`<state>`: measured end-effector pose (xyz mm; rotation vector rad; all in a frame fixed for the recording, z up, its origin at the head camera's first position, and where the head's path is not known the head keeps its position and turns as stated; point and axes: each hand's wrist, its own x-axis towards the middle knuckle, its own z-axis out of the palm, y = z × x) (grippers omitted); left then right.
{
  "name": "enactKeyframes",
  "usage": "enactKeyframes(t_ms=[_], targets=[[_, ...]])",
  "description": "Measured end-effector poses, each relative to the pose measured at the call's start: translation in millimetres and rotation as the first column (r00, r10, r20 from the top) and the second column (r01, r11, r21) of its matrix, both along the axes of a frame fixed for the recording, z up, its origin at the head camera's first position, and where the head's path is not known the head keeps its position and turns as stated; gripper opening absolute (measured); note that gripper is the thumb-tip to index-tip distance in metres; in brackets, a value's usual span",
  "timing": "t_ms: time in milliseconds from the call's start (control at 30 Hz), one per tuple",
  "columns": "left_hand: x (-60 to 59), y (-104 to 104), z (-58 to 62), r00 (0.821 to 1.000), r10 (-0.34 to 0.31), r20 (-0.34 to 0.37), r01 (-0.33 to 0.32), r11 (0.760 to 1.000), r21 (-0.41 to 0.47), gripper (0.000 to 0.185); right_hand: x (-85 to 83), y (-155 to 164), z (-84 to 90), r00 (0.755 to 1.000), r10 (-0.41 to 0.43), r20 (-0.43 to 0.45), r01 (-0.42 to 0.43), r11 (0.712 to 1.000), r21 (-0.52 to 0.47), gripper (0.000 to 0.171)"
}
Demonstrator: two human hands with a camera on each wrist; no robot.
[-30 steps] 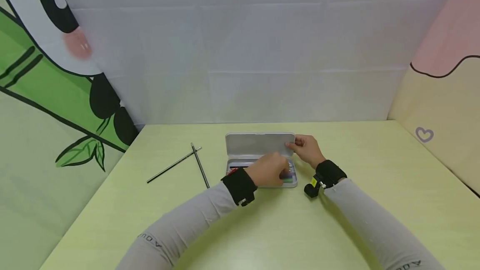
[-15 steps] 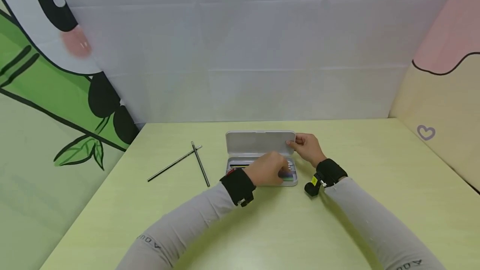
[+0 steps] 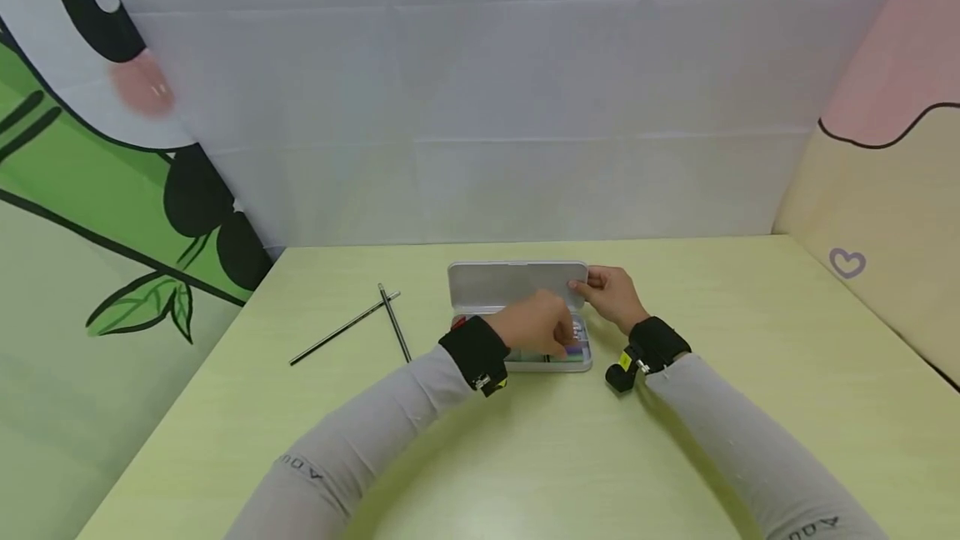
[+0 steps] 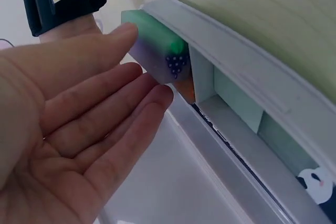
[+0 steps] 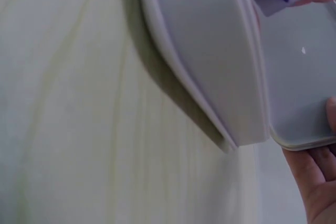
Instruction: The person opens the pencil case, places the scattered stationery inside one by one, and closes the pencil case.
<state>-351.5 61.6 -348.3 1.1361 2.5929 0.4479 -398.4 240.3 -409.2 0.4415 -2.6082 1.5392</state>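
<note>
On desk (image 3: 225,407), far left: two pencils (image 3: 390,325) crossed, well apart from case (image 3: 517,361). Left hand (image 3: 534,330) inside case, fingers straight, tips touching eraser (image 4: 157,51) standing in end compartment; nothing gripped. Right hand (image 3: 611,294) pinches raised lid (image 3: 513,283) by corner. Step, likely: lifting eraser out. Next calls for thumb-and-finger pinch on eraser, lid kept up.

The pencil case (image 3: 517,286) looks like smooth, matt white plastic; the eraser (image 4: 157,51) inside has a soft, matt rubbery face. The pale green tabletop (image 3: 525,457) shows faint wood grain. Sleeves (image 3: 390,432) are grey cloth.
</note>
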Motion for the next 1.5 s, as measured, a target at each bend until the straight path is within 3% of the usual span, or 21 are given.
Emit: enactKeyframes(t_ms=[300, 533, 733, 1100, 1333, 1500], targets=[[-6.6, 14, -4.5, 0.983, -0.035, -0.18, 0.03, 0.999, -0.034, 0.009, -18.6, 4, 2.9, 0.999, 0.032, 0.004, -0.032, 0.999, 0.001, 0.031], [-4.4, 22, -5.7, 0.97, 0.045, -0.24, -0.053, 0.998, -0.028, 0.013, -33.6, 10, 1.4, 0.999, 0.045, 0.019, -0.045, 0.999, -0.006, 0.032], [1.8, 21, -10.9, 0.952, 0.092, -0.291, -0.101, 0.995, -0.017, 0.01, -32.5, 10, 2.9, 0.999, 0.038, 0.017, -0.038, 0.999, 0.011, 0.032], [9.0, 16, -11.4, 0.958, 0.065, -0.279, -0.067, 0.998, 0.005, 0.007, -23.5, 7, 4.1, 0.999, 0.034, 0.041, -0.034, 0.999, -0.015, 0.031], [15.9, 9, -7.3, 0.935, 0.069, -0.347, -0.069, 0.998, 0.013, 0.006, -11.1, 2, 2.4, 0.999, 0.0, 0.046, 0.0, 1.0, -0.008, 0.031], [17.5, 6, -4.1, 0.939, 0.078, -0.335, -0.07, 0.997, 0.038, 0.006, -8.1, 1, 1.6, 0.999, 0.0, 0.038, 0.0, 1.0, -0.012, 0.031]])
